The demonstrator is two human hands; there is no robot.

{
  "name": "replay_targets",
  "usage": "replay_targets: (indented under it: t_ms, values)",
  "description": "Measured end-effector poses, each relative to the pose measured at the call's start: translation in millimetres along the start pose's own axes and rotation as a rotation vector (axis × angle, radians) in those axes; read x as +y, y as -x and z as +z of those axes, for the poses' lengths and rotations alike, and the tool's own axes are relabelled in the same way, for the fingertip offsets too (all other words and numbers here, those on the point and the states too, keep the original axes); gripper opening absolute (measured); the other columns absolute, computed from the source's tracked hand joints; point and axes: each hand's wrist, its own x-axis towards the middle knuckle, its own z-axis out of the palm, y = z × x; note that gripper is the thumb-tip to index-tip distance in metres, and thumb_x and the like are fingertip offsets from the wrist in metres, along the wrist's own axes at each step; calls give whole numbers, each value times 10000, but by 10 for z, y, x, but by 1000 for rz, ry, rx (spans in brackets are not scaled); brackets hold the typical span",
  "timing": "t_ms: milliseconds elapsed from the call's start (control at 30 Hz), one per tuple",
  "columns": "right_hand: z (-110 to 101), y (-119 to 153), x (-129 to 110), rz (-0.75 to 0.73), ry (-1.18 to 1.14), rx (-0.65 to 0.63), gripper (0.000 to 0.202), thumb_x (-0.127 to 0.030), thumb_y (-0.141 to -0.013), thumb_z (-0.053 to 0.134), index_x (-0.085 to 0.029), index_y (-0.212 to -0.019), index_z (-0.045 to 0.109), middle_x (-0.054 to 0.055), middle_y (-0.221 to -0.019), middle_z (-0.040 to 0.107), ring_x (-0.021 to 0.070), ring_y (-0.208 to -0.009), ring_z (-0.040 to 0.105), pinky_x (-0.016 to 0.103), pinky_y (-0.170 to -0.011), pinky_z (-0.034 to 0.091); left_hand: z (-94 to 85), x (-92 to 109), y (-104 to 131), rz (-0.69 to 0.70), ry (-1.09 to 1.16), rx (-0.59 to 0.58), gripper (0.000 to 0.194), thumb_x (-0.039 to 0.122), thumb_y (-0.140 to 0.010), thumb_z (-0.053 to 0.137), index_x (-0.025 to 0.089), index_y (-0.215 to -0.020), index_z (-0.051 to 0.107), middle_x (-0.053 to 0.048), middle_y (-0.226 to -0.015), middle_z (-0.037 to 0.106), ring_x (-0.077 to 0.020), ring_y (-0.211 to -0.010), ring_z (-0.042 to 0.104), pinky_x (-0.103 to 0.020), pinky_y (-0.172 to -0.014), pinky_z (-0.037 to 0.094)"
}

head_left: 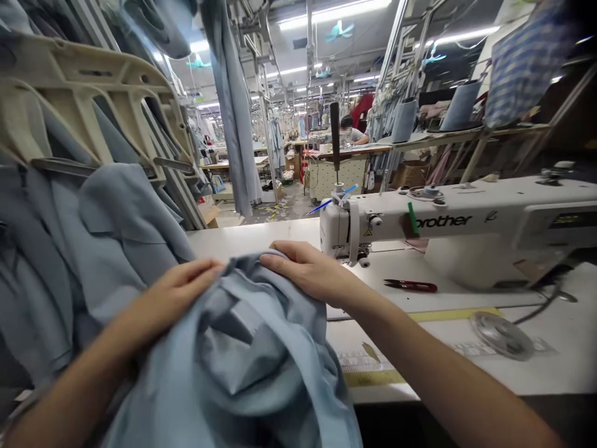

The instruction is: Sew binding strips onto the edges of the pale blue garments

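Light blue garment [242,354] is bunched up in the lower middle of the frame, piled at the near edge of the sewing table [536,361] and spilling off toward the bottom. Both hands are on top of the bunch. The left hand [180,292] comes in from the lower left, fingers pressed together and curled onto a fold of the fabric. The right hand [303,267] comes in from the lower right, lying palm down over the top ridge of the cloth with fingers close together, fingertips almost meeting the left hand's. Can't tell for sure whether either one is actually pinching the cloth or just pressing on it.

Just right of the hands sits a white Brother sewing machine [457,224], its needle end close to the right hand. In front of it on the table lies a pair of red thread snips [413,285], and further right a clear round disc [501,335]. Yellow tape strip [373,376] runs along the table near the garment.

Left side of the frame is full of more blue garments [107,230] hanging off a beige plastic rack [93,99]. Far back in the upper middle a person [352,132] sits at another workstation.
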Motion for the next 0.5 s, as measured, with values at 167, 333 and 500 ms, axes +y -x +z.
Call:
replay_targets:
  t_ms: [167, 333, 500]
  values:
    - [293, 189, 576, 273, 281, -5, 168, -112, -938, 622, -150, -775, 609, 32, -775, 622, 186, -786, 598, 261, -690, 411, 614, 61, 266, 19, -60, -77, 495, 606, -779, 506, 212, -981, 728, -80, -920, 787, -284, -797, 762, -422, -756, 626]
    - [534, 621, 455, 288, 416, 21, 163, -113, -1000, 515, -156, -946, 662, 130, -1062, 668, 252, -1030, 613, 335, -853, 444, 1000, -147, 724, 24, -93, -134, 325, 467, -775, 515, 247, -891, 724, -51, -908, 785, -302, -852, 761, -460, -771, 609]
    - [820, 733, 445, 312, 352, -30, 97, -130, -921, 648, -149, -826, 661, 87, -874, 689, 216, -792, 648, 283, -666, 427, 1163, -114, 616, 118, -74, -76, 298, 449, -855, 462, 252, -837, 685, -52, -873, 745, -268, -858, 735, -427, -792, 604]
